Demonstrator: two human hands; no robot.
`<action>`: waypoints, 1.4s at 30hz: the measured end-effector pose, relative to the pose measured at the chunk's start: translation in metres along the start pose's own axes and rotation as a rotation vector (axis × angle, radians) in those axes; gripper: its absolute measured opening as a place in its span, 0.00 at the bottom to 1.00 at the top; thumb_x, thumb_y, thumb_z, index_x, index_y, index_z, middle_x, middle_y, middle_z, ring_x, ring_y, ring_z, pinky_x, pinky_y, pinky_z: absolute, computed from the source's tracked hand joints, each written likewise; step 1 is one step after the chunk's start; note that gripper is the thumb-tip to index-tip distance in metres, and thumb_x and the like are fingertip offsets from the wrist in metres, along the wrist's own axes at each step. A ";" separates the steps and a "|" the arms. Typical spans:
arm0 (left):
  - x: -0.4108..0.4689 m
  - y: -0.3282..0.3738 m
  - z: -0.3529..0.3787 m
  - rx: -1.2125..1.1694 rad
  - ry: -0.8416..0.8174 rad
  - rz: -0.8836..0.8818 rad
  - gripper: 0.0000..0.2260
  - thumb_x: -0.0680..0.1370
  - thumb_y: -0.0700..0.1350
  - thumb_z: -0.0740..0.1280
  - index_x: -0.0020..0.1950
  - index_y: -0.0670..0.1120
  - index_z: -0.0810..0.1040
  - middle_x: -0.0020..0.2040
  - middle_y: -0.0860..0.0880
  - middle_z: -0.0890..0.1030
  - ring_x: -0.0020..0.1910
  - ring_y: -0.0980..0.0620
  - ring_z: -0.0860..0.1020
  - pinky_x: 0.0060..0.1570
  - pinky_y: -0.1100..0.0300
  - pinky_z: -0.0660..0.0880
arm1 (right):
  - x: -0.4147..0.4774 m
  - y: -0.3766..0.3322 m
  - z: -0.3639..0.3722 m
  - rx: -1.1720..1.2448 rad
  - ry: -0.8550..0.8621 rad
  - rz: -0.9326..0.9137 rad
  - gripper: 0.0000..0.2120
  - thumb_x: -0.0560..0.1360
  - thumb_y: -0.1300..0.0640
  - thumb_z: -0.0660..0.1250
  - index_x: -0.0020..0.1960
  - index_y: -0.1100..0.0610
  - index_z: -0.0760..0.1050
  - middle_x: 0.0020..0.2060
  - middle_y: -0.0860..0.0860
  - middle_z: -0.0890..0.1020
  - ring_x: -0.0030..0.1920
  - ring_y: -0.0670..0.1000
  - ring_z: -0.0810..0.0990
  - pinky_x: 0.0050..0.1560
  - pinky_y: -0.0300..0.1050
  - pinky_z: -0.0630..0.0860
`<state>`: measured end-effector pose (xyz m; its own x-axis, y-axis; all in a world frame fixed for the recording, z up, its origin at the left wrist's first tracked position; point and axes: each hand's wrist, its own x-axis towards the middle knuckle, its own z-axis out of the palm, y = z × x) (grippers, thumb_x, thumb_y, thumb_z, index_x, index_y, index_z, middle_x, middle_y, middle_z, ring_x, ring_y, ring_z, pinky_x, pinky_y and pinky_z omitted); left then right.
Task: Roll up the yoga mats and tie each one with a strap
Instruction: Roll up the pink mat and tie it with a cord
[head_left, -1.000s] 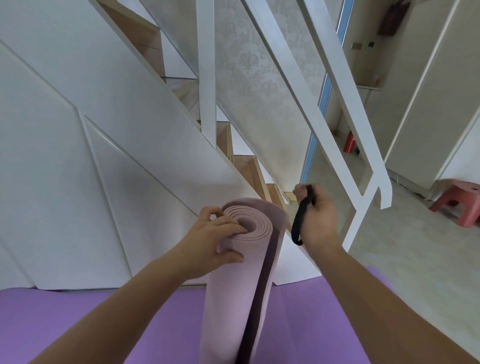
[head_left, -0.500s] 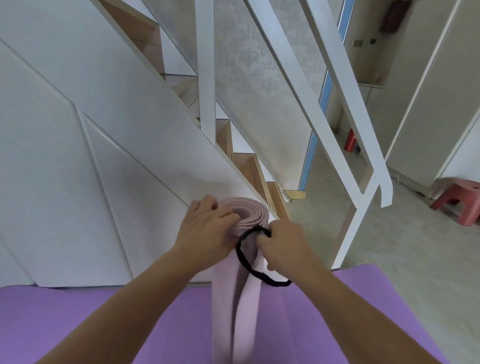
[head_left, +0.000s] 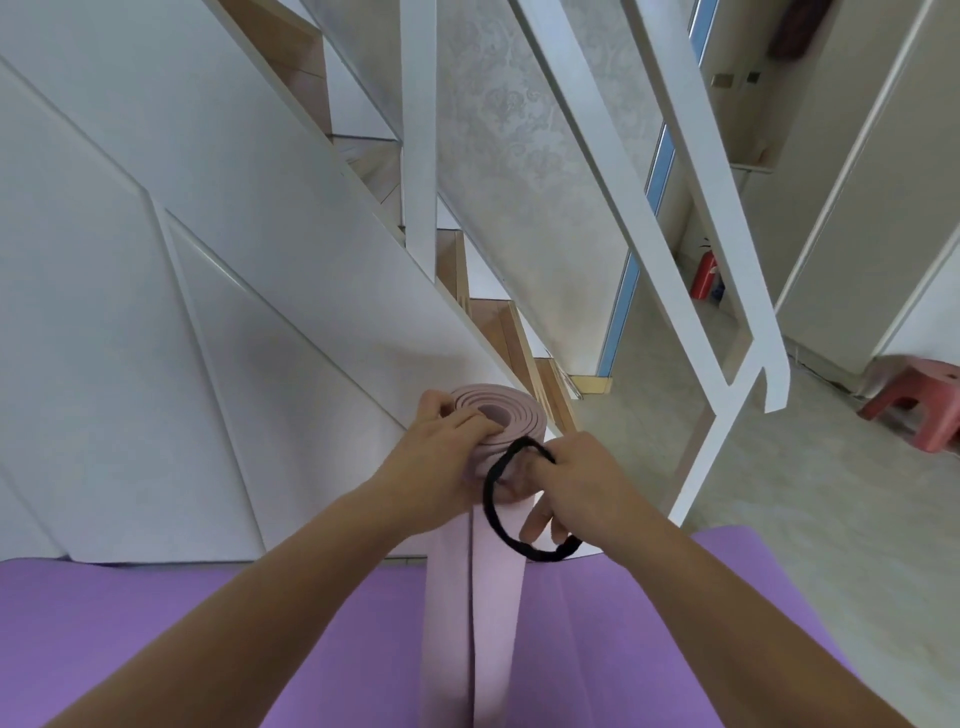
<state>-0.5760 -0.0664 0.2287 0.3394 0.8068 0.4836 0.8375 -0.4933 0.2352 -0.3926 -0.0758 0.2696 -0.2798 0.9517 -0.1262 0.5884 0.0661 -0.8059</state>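
Head view. Rolled pink mat (head_left: 470, 597) stood upright on purple mat (head_left: 156, 623) spread on floor, spiral end up, near white stair panel (head_left: 208, 312); L hand (head_left: 441, 462) gripped roll's top rim, fingers curled over the edge; R hand (head_left: 576, 483) held black strap (head_left: 487, 499) at roll's upper right side, fingers curled round it; strap's loop hung open across roll's front; red stool (head_left: 919, 410) stood well apart, far right.

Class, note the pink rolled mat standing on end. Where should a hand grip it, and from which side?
Grip the top end of the pink rolled mat from its left, fingers curled over the spiral rim, as the left hand does. It stands upright, and that leaves the right side free for the strap.
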 end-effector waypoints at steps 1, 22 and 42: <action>0.002 -0.001 0.002 -0.030 0.043 0.010 0.21 0.72 0.54 0.75 0.60 0.45 0.81 0.55 0.53 0.82 0.57 0.45 0.66 0.56 0.49 0.73 | 0.000 0.001 -0.001 -0.017 0.016 0.001 0.17 0.82 0.54 0.58 0.45 0.64 0.80 0.32 0.60 0.85 0.25 0.58 0.79 0.28 0.42 0.74; -0.034 0.034 -0.003 -0.311 0.595 -0.084 0.11 0.72 0.38 0.68 0.54 0.40 0.75 0.53 0.47 0.75 0.44 0.56 0.75 0.42 0.64 0.74 | 0.024 -0.024 0.007 -0.828 0.072 0.036 0.13 0.83 0.59 0.55 0.63 0.59 0.73 0.58 0.53 0.78 0.61 0.55 0.77 0.54 0.42 0.72; -0.022 0.031 0.000 -0.177 -0.040 -0.119 0.26 0.75 0.43 0.72 0.72 0.52 0.72 0.68 0.58 0.71 0.59 0.52 0.75 0.57 0.60 0.72 | 0.022 -0.013 -0.031 0.176 -0.186 -0.072 0.06 0.76 0.63 0.71 0.51 0.65 0.80 0.27 0.50 0.78 0.28 0.48 0.75 0.30 0.41 0.74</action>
<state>-0.5577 -0.0993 0.2249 0.2625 0.8730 0.4111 0.7855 -0.4408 0.4344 -0.3825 -0.0465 0.2950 -0.4601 0.8741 -0.1554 0.4253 0.0634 -0.9028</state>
